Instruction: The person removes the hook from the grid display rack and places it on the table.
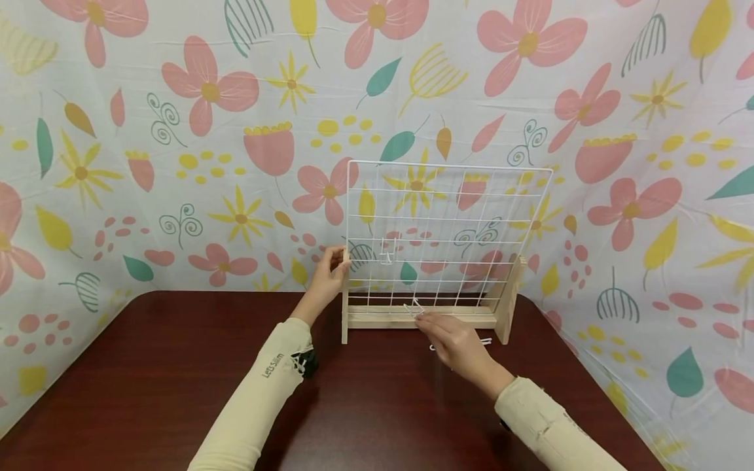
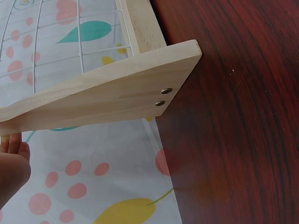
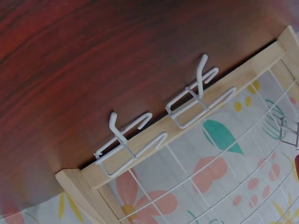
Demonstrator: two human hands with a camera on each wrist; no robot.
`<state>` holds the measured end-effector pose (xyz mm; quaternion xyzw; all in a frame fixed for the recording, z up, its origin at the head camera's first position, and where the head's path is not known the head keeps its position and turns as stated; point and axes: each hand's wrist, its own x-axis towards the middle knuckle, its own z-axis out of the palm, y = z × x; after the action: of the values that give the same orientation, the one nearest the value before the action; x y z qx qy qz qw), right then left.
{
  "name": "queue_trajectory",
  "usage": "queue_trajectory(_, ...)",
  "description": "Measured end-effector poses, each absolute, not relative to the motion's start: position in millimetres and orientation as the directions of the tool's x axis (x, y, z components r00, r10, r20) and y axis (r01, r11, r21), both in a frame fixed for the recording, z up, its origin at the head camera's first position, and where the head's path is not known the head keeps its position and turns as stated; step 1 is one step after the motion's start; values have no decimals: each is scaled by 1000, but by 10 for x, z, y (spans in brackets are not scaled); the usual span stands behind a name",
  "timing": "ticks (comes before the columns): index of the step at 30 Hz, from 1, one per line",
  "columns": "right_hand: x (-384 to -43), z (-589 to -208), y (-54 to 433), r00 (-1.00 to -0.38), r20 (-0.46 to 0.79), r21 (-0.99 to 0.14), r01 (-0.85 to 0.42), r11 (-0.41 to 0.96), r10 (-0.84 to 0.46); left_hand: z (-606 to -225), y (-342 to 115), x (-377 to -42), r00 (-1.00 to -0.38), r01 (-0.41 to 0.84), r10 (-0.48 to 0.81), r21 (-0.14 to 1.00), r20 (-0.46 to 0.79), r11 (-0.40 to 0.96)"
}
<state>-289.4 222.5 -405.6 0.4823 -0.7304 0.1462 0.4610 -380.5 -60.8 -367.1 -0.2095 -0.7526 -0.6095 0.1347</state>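
Observation:
A white wire grid panel [image 1: 448, 219] stands upright in a pale wooden stand [image 1: 421, 319]. My left hand [image 1: 326, 281] grips the stand's left upright near its top; in the left wrist view, its fingers [image 2: 13, 145] are partly hidden by that wooden side piece [image 2: 93, 105]. Low in front of the grid, my right hand [image 1: 456, 343] pinches a white wire hook [image 1: 413, 307]. Another hook [image 1: 387, 251] hangs on the grid's left part. Two more white hooks, one left [image 3: 126, 144] and one right [image 3: 196, 100] in the right wrist view, lie by the base, mostly hidden by my right hand in the head view.
The stand rests toward the back of a dark red wooden table [image 1: 177, 379]. Close behind it hangs a flower-printed cloth [image 1: 206, 163], which also runs along both sides. Two screws [image 2: 163, 97] show in the stand's left side piece.

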Motion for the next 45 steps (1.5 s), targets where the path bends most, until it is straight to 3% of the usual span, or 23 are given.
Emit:
queue_trajectory(12, -2868, -4192, 2291, -173, 752, 239, -828, 508, -636, -3671, -612, -3793, -870, 490, 158, 854, 467, 172)
queue_trajectory(22, -2855, -4307, 2316, -162, 719, 280, -823, 495, -676, -3692, -617, -3768, -869, 491, 156, 854, 469, 169)
queue_trajectory(34, -2861, -4385, 2347, -193, 672, 280, -828, 485, -715, -3677, -613, -3786, -858, 511, 166, 842, 486, 176)
queue_trajectory(45, -2894, -4453, 2338, -157, 652, 311, -837, 450, -742, -3682, -609, -3793, -853, 521, 156, 835, 499, 177)
